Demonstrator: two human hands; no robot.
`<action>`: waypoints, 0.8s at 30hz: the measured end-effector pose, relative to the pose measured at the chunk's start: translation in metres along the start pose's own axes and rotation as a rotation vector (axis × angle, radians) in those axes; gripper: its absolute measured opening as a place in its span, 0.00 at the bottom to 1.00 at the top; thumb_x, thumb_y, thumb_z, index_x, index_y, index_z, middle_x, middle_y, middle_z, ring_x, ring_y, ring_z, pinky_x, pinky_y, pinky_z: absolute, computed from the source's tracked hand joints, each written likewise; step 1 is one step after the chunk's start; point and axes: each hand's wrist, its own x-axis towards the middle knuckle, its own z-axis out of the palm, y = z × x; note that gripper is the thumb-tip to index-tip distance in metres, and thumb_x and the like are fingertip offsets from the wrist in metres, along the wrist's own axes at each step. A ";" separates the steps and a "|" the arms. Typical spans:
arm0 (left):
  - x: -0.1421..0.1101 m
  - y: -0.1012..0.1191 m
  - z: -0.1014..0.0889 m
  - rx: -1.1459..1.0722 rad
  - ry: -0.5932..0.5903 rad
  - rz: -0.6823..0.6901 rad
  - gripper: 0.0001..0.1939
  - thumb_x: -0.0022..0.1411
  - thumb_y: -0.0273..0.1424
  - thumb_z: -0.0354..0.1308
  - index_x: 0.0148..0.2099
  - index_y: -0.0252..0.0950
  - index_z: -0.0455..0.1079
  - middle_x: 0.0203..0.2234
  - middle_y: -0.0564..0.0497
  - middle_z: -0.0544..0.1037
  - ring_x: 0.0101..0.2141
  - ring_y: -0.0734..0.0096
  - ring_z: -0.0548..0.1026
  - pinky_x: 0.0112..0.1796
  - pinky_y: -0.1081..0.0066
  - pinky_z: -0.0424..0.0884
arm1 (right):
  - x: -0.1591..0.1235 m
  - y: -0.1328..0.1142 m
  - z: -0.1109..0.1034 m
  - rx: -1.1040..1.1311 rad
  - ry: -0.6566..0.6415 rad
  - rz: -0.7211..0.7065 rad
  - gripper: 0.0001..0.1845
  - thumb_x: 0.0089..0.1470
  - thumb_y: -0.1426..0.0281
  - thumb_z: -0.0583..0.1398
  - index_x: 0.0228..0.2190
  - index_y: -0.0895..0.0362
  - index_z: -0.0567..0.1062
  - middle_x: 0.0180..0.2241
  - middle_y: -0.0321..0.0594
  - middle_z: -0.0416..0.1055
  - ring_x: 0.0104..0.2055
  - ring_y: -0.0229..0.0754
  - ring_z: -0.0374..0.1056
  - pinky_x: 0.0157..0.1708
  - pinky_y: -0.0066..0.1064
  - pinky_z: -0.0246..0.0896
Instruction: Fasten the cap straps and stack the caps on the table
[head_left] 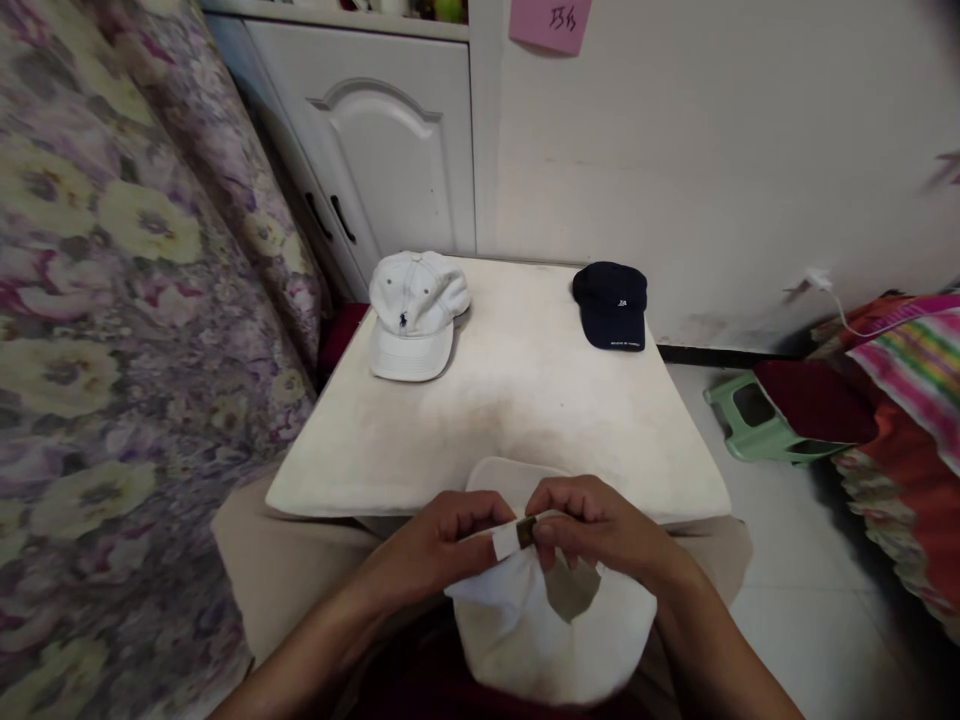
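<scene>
White cap (pixel 551 645): plain off-white fabric, rounded crown, creased near the back opening, with a white strap (pixel 506 542) and a small dark, brownish buckle (pixel 526 532). Crown sits nearest you, over your lap; brim (pixel 510 475) points away, at the near edge of the white table (pixel 517 385). Your left hand (pixel 454 535) pinches the strap between thumb and fingers, left of the buckle. Your right hand (pixel 596 520) grips the strap at the buckle's right side, thumb touching or just beside it; exact contact unclear. Crown hangs below both hands, between your forearms. Farther off on the table: pale cap (pixel 416 310) left, navy cap (pixel 611 300) right.
</scene>
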 end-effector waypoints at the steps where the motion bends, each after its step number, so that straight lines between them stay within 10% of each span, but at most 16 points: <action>1: 0.001 -0.001 0.001 0.016 0.001 -0.008 0.17 0.60 0.44 0.62 0.35 0.33 0.72 0.22 0.56 0.65 0.22 0.78 0.57 0.24 0.75 0.51 | 0.000 0.000 0.000 -0.007 0.000 -0.001 0.11 0.60 0.62 0.61 0.34 0.58 0.75 0.25 0.35 0.74 0.22 0.30 0.61 0.21 0.20 0.54; 7: 0.004 -0.005 0.005 -0.035 0.039 -0.016 0.17 0.61 0.44 0.60 0.37 0.32 0.72 0.23 0.56 0.65 0.23 0.78 0.57 0.23 0.76 0.50 | -0.001 -0.004 0.001 -0.131 0.054 -0.034 0.05 0.59 0.67 0.62 0.36 0.55 0.75 0.29 0.34 0.74 0.27 0.33 0.65 0.26 0.24 0.59; 13: 0.007 0.001 0.012 -0.010 0.127 -0.036 0.17 0.59 0.43 0.62 0.32 0.33 0.70 0.21 0.57 0.65 0.22 0.78 0.58 0.23 0.76 0.51 | -0.005 -0.009 0.008 -0.597 0.326 -0.436 0.16 0.52 0.72 0.67 0.44 0.48 0.77 0.42 0.40 0.69 0.45 0.44 0.67 0.43 0.36 0.64; 24: 0.013 -0.005 0.022 0.081 0.275 0.002 0.13 0.59 0.39 0.61 0.31 0.33 0.72 0.22 0.56 0.69 0.24 0.76 0.62 0.26 0.75 0.56 | -0.006 -0.006 0.025 -0.861 0.388 -0.422 0.08 0.57 0.66 0.64 0.35 0.56 0.71 0.27 0.35 0.69 0.28 0.39 0.64 0.28 0.32 0.55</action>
